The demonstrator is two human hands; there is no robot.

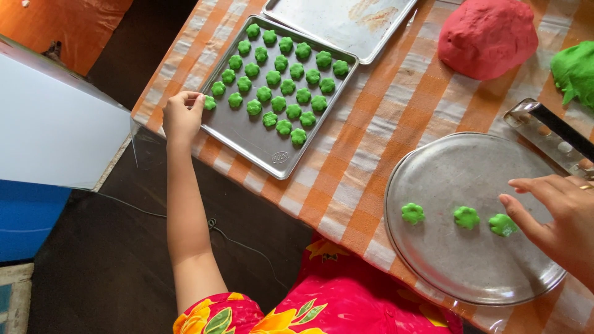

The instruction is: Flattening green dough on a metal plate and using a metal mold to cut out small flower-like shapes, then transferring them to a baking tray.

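Observation:
My left hand [182, 114] reaches to the near left corner of a rectangular metal baking tray [247, 133]. Its curled fingertips pinch a green flower-shaped dough piece [210, 102] resting on that corner. Several rows of the same green pieces [281, 80] fill the tray's far half. My right hand [557, 216] hovers over the right side of a round metal plate [458, 272], fingers spread and holding nothing. Three green dough flowers lie in a row on the plate; my thumb is just beside the rightmost one [502, 224].
An empty second baking tray [346, 21] lies beyond the first. A red dough mound [487, 37] and a green dough lump [575, 71] sit at the far right. A metal tool with a black handle [550, 133] rests behind the plate. The orange-checked table's edge [322, 226] runs diagonally.

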